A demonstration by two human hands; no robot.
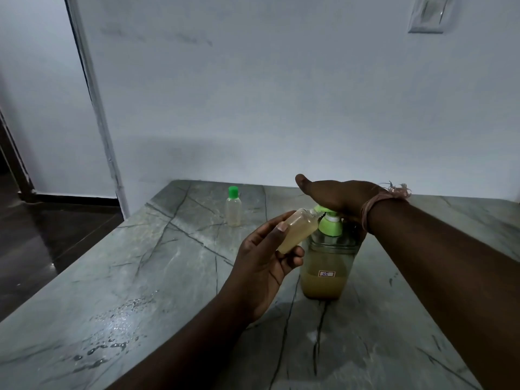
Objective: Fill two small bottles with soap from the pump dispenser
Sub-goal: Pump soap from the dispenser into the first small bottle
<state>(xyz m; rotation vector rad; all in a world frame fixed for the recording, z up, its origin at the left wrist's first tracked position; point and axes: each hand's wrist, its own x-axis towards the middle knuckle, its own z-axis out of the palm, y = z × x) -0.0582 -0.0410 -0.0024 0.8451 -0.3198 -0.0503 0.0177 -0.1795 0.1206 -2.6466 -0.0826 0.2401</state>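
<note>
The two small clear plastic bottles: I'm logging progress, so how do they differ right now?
The small clear bottle in the left hand is tilted, uncapped, mouth at the green pump spout, mostly full of amber soap. The small clear bottle with the green cap stands upright on the marble counter, nearly empty. Both look alike in shape.

small bottles: 2 (uncapped [295,230], capped [233,207]) | pump dispenser [326,266]: 1 | hands: 2 (left [264,266], right [334,197])
</note>
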